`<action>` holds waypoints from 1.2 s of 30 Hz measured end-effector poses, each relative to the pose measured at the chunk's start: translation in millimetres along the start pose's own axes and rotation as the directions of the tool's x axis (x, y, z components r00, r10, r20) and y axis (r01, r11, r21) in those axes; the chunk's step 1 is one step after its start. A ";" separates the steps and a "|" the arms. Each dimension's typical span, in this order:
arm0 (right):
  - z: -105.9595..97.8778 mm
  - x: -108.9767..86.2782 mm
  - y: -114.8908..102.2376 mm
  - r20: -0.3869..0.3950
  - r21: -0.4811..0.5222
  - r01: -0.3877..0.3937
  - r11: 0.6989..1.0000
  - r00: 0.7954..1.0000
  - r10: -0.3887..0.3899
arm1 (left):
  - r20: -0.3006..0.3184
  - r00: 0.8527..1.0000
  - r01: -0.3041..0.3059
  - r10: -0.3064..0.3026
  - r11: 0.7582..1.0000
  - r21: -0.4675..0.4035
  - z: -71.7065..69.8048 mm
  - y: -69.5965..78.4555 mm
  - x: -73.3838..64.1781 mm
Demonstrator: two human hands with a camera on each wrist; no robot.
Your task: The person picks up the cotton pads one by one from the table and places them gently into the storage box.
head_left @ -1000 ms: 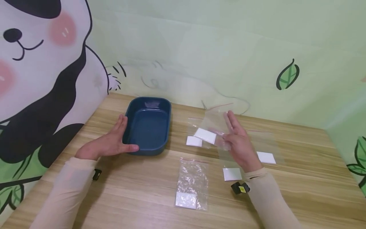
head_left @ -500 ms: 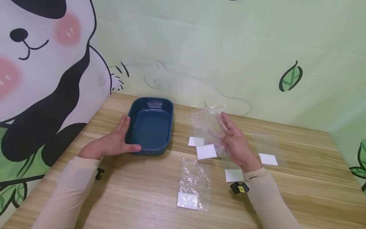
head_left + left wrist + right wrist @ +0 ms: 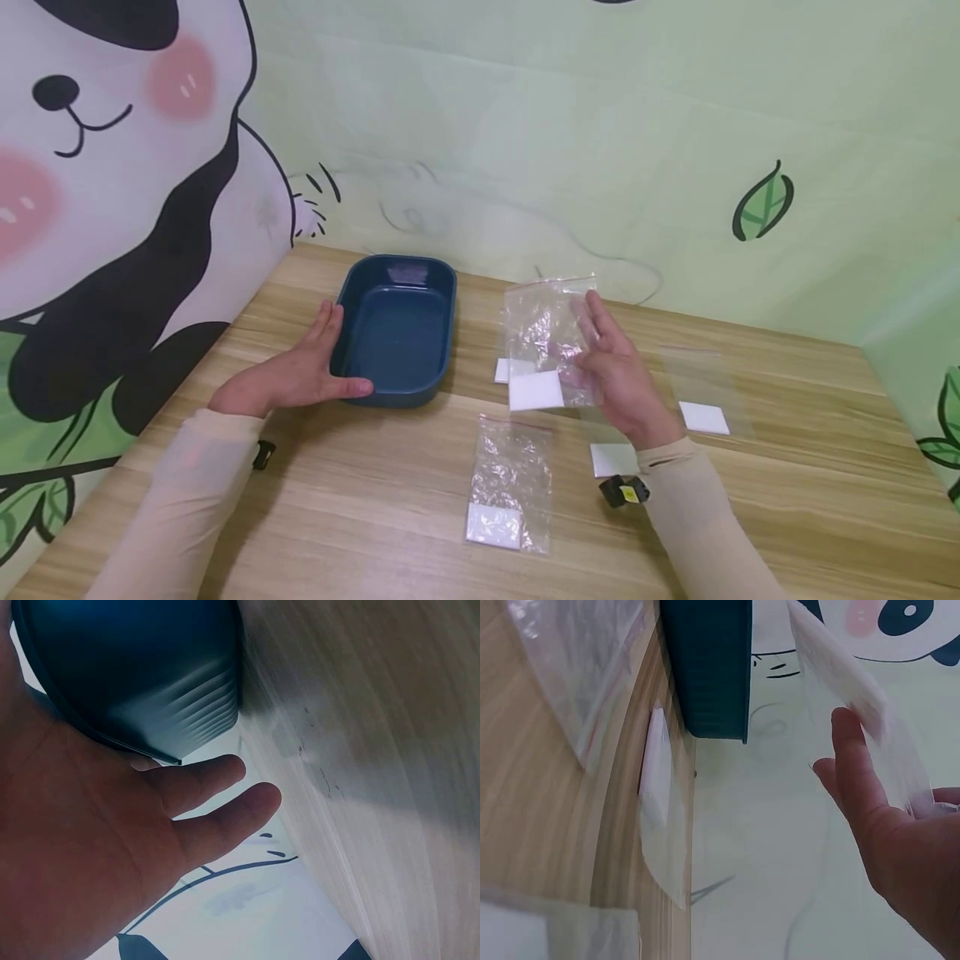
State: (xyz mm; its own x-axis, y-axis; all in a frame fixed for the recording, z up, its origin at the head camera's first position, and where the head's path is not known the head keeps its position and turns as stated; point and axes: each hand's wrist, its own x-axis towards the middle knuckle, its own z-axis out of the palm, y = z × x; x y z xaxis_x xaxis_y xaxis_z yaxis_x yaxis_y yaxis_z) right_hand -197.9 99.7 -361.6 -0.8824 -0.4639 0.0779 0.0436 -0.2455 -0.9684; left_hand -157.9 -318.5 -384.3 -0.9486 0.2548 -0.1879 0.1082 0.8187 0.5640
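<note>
My left hand (image 3: 296, 371) rests against the left side of a dark blue rectangular plastic bin (image 3: 393, 337), thumb along the near rim and fingers extended by its wall. In the left wrist view two fingers (image 3: 232, 817) stretch out straight below the rim. To the bin's right, my right hand (image 3: 626, 379) pinches a clear zip bag (image 3: 543, 321) between thumb and fingers. A white flat rectangular piece (image 3: 536, 392) lies at that bag's bottom. The right wrist view shows the bag (image 3: 847, 675) held up off the table. Nothing lies inside the bin.
Several similar zip bags with white pieces lie on the wooden table: one in front (image 3: 510, 467), one at right (image 3: 703, 383), another partly under my right forearm (image 3: 613, 460), and one behind the held bag. A printed panda backdrop (image 3: 480, 125) rises behind the table.
The held zip bag has swung from tilted to hanging nearly upright, its white piece now lower. My left hand stays at the bin. The head view has shifted slightly.
</note>
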 end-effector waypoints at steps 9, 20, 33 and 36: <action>26.1 23.9 1.6 0.007 0.038 0.009 0.999 1.000 -0.009 | -0.006 1.000 0.002 -0.002 1.000 -0.009 -0.5 0.2 -0.5; 78.1 68.3 23.4 0.021 0.145 -0.007 0.989 1.000 0.004 | -0.008 1.000 0.026 -0.026 1.000 0.001 0.0 1.4 -0.7; 127.4 112.5 43.5 -0.024 0.171 -0.110 0.979 0.993 0.116 | -0.001 1.000 0.029 -0.029 0.999 -0.014 -0.6 2.2 -1.7; 136.2 121.1 47.7 -0.034 0.143 -0.119 0.983 0.992 0.125 | 0.006 0.999 0.036 -0.036 0.999 -0.021 -0.1 2.4 -1.5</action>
State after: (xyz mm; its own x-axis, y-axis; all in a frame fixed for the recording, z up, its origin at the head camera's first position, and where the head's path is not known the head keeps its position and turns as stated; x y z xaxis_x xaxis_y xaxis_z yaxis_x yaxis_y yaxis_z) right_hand -238.9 -84.2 -366.1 -0.8856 -0.4615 -0.0518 0.2145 -0.3076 -0.9270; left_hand -156.3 -317.0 -382.6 -0.9502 0.2281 -0.2124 0.0676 0.8161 0.5740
